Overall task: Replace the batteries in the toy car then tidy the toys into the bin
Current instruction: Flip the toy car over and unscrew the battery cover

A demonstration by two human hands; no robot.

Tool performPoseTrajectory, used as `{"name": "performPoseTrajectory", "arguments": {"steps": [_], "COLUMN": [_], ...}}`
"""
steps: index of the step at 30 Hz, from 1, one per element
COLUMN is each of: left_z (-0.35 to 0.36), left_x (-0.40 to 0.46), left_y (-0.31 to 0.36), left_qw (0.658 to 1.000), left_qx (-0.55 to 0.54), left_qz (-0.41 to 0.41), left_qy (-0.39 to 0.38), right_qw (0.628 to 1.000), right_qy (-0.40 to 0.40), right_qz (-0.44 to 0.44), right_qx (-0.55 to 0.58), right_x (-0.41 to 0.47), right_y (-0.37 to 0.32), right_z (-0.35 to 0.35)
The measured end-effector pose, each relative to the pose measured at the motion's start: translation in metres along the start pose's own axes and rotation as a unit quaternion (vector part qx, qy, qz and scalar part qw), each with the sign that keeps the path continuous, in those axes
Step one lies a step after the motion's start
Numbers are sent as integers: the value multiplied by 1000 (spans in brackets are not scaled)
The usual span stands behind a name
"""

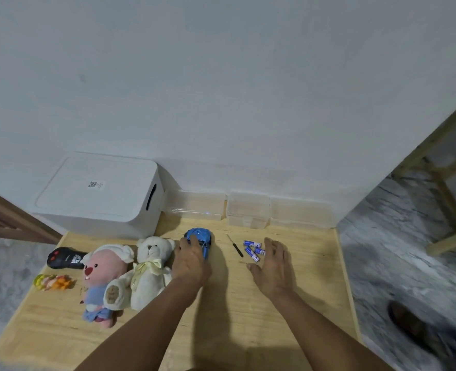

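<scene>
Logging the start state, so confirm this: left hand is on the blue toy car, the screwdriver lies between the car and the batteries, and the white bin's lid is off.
One thing is wrong: the white bin has its lid on, closed, as the head view shows. The rest holds: the left hand is on the blue toy car, and the screwdriver lies between the car and the batteries.

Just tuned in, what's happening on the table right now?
A person's left hand grips the blue toy car on the wooden table. The right hand hovers open beside the loose blue batteries, with a small screwdriver between. The plush toys lie out; the white bin is closed.
</scene>
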State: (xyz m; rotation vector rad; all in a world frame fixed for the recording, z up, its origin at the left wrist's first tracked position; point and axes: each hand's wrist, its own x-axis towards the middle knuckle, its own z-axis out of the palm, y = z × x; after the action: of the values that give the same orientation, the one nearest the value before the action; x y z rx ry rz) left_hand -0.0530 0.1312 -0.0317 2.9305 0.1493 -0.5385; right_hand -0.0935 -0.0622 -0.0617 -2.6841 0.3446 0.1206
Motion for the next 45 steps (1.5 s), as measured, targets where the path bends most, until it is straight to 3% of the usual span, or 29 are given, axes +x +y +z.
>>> {"name": "performPoseTrajectory", "arguments": {"steps": [8,15,18,23,30,35,40,45], "left_z": [3,-15,-28,-50,-62,-62,-63,-59], "left_x": [2,-1,-1,-17,-29,-30,-28,-29], "left_y": [-2,-2,-4,-3,-3,-6,-8,-7], "left_qw": [998,972,915,747,642,663,662,687], "left_qx": [-38,-215,-383,-628,-735,-719,-722,-702], "left_qz": [-55,-98,-124,-155,-116,-86,-81,-112], "left_qy": [-7,-7,-34,-154,-187,-189,-185,-146], "right_qw": [997,991,986,959,935,932,931,950], "right_qy": [-3,23,42,-43,-99,-92,-73,-48], "right_qz": [30,6,-19,-39,-96,-111,-95,-41], "right_qx": [64,129,157,277,327,332,345,305], "right_x": [-10,-9,-2,8,8,8,12,19], "right_y": [11,-3,-16,-48,-74,-79,-78,-66], "right_z": [-6,-15,-13,-23,-31,-35,-38,-38]}}
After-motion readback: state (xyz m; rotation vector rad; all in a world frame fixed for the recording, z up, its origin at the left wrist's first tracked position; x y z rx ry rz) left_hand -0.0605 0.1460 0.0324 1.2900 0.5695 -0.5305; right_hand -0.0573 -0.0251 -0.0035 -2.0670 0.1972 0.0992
